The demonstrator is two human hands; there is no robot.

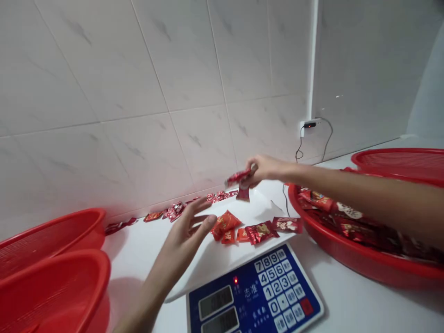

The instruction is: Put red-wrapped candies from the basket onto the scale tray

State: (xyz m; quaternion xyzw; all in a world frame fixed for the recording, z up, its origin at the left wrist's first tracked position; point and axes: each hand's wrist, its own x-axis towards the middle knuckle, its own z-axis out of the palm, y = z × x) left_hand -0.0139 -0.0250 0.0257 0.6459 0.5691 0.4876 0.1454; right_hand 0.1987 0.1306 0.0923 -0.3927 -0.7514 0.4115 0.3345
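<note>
My right hand (266, 168) reaches across above the scale's white weighing pan (208, 259) and pinches red wrapped candies (240, 180) that dangle from its fingers. My left hand (189, 226) hovers open over the pan with fingers spread, its fingertips close to a small cluster of red candy packets (255, 229) lying on the pan. The scale's blue keypad and display panel (256, 296) faces me with a red light lit.
A large red basket (364, 263) full of red candy packets sits at the right, a second red basket (398, 159) behind it. Two stacked red baskets (52, 277) stand at the left. A row of loose candies (173, 212) lines the tiled wall. A charger and cable (308, 125) hang from the wall socket.
</note>
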